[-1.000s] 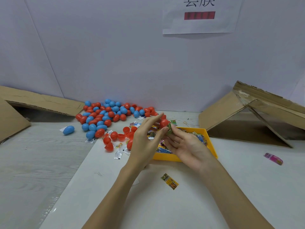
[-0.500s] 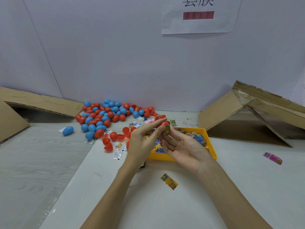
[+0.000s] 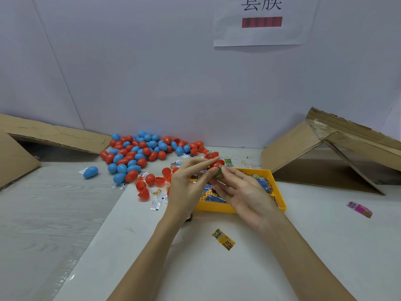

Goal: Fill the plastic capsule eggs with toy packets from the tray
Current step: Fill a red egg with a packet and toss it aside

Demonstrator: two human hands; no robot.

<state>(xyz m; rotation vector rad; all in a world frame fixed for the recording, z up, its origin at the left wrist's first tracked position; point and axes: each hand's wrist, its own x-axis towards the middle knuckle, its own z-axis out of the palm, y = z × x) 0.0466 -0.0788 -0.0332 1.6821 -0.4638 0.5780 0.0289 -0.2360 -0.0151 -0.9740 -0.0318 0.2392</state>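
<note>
Behind the bench (image 3: 325, 246) rose a pale wall with a paper sign (image 3: 261, 20) taped high up, and cardboard sheets (image 3: 338, 148) were propped at both sides. At the back left, a pile of blue and red eggs (image 3: 143, 152) was heaped, with one blue egg (image 3: 90, 172) lying apart to its left and red egg halves (image 3: 149, 181) scattered nearer the front. A yellow tray (image 3: 280, 192) of toy packets was set in the middle. Above the tray's far left corner, a red egg half (image 3: 216, 165) was pinched between the fingertips of the left hand (image 3: 186, 190), and a green packet (image 3: 219, 173) was pressed against it by the curled thumb and fingers of the right hand (image 3: 245, 194). One yellow packet (image 3: 223, 239) lay on the bench in front of the tray, and a pink packet (image 3: 359, 209) was seen well apart to the right.
</note>
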